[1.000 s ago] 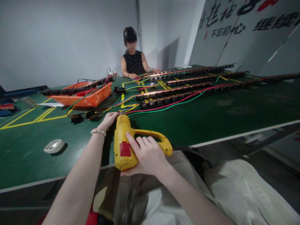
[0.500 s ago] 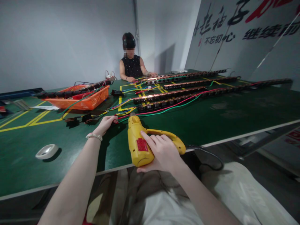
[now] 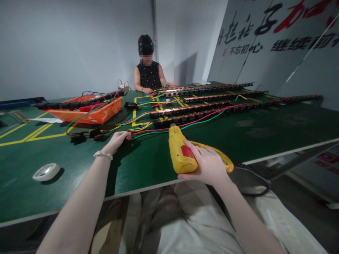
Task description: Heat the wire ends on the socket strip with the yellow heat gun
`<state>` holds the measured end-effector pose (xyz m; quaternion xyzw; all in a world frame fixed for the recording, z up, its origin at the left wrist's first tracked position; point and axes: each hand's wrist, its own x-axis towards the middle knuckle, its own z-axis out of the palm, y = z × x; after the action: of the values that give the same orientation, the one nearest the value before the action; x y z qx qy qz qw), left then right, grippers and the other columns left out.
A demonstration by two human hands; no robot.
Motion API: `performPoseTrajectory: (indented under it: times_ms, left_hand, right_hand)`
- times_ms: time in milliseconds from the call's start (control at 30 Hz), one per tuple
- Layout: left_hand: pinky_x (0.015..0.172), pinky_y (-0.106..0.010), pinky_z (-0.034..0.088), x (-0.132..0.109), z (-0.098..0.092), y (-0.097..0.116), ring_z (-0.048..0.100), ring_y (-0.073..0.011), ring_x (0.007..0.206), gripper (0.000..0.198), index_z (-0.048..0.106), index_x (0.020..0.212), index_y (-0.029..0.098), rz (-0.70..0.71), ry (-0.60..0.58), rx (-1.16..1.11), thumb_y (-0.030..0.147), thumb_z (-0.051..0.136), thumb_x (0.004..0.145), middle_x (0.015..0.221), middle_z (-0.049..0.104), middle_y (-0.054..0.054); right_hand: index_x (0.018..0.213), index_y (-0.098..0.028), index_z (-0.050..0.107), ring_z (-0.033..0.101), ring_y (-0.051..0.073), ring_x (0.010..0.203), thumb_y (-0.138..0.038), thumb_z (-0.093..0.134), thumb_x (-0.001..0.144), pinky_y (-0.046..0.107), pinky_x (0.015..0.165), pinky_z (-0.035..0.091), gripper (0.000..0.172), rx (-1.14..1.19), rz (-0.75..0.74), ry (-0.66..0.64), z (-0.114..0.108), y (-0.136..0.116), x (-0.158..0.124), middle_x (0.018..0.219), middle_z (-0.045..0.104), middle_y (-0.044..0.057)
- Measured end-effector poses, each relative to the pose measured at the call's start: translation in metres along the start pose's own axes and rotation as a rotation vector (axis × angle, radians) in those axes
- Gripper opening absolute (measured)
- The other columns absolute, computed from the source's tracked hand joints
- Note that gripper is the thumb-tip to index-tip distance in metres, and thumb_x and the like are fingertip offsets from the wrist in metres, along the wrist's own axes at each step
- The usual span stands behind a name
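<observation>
the person's right hand (image 3: pixel 205 160) is wrapped over the body of the yellow heat gun (image 3: pixel 182 157), whose long axis points away from the person, nozzle foremost and angled slightly left. the left hand (image 3: pixel 119 139) sits left of the gun, well apart from its nozzle, fingertips pinching the red wire (image 3: pixel 203 116) at its end; whether the green wire (image 3: pixel 203 121) just beside is caught too, i can't tell. both wires lie crosswise to the gun, running from that pinch past its nozzle and off to its right. whether nozzle touches wire, i can't make out.
</observation>
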<state>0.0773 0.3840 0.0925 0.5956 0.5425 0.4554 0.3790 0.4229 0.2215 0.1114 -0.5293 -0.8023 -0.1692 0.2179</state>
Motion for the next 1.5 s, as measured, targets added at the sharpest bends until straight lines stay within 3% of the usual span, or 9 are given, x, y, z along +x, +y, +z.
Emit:
performPoseTrajectory:
  times_ms: [200, 433, 933, 1200, 1500]
  left_hand:
    - [0.074, -0.029, 0.044, -0.001, 0.001, 0.004, 0.055, -0.0173, 0.068, 0.031, 0.048, 0.046, 0.020, -0.019, 0.047, -0.068, 0.041, 0.063, 0.063, 0.055, 0.056, -0.001]
    - [0.074, -0.028, 0.043, -0.002, 0.002, 0.004, 0.055, -0.0163, 0.067, 0.029, 0.049, 0.048, 0.020, 0.003, 0.032, -0.049, 0.040, 0.062, 0.065, 0.056, 0.055, 0.000]
    - [0.062, -0.026, 0.039, -0.002, 0.004, 0.004, 0.048, -0.0133, 0.057, 0.027, 0.056, 0.054, 0.018, -0.012, 0.042, -0.028, 0.042, 0.062, 0.065, 0.055, 0.055, 0.001]
    - [0.061, -0.026, 0.040, 0.000, 0.003, 0.001, 0.049, -0.0132, 0.057, 0.027, 0.058, 0.057, 0.018, -0.022, 0.050, -0.036, 0.043, 0.063, 0.065, 0.057, 0.056, 0.000]
    - [0.062, -0.025, 0.040, 0.000, 0.002, 0.003, 0.050, -0.0132, 0.059, 0.029, 0.054, 0.052, 0.018, -0.025, 0.014, -0.054, 0.042, 0.063, 0.065, 0.055, 0.054, 0.001]
  right_hand:
    - [0.139, -0.007, 0.035, 0.060, 0.025, 0.081, -0.086, 0.047, 0.059, 0.037, 0.075, 0.038, 0.114, -0.014, -0.009, 0.031, 0.002, -0.009, -0.001, 0.096, 0.067, 0.011]
    - [0.136, -0.003, 0.040, 0.058, 0.025, 0.078, -0.087, 0.041, 0.062, 0.037, 0.072, 0.036, 0.112, -0.009, -0.017, 0.098, 0.008, -0.044, 0.001, 0.090, 0.064, 0.012]
    - [0.139, -0.005, 0.034, 0.051, 0.024, 0.073, -0.085, 0.039, 0.064, 0.038, 0.069, 0.036, 0.110, 0.118, -0.133, 0.014, 0.019, -0.120, 0.027, 0.085, 0.058, 0.010]
    - [0.140, -0.005, 0.032, 0.050, 0.024, 0.072, -0.087, 0.035, 0.064, 0.039, 0.068, 0.037, 0.112, 0.137, -0.169, 0.030, 0.022, -0.125, 0.028, 0.083, 0.056, 0.009]
    - [0.139, -0.008, 0.036, 0.054, 0.023, 0.076, -0.092, 0.031, 0.058, 0.038, 0.073, 0.038, 0.116, 0.217, -0.165, 0.013, 0.016, -0.109, 0.024, 0.088, 0.062, 0.009]
